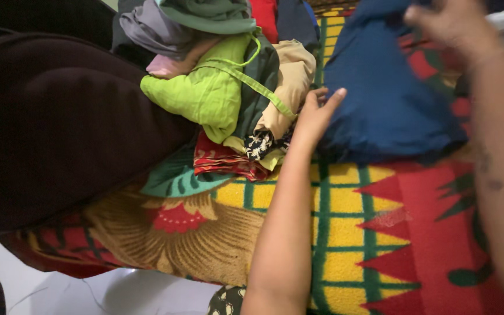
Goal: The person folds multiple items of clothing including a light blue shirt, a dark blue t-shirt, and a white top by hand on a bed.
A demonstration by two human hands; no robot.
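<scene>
A dark blue cloth (pixel 386 99) lies spread on a patterned blanket (pixel 345 233) of yellow, green and red. My left hand (pixel 315 114) rests flat on the blue cloth's left edge, fingers together and stretched out. At the top right, my right hand (pixel 453 23) pinches the cloth's upper edge. Just left of my left hand sits a heap of clothes: a lime green garment (pixel 205 93), a beige piece (pixel 290 81) and a red patterned cloth (pixel 223 160).
A large dark brown mass (pixel 53 122), perhaps a cushion or clothing, fills the left side. More garments in grey (pixel 153 29), green and red pile up at the top. White floor (pixel 88 291) shows at the bottom left beyond the blanket's edge.
</scene>
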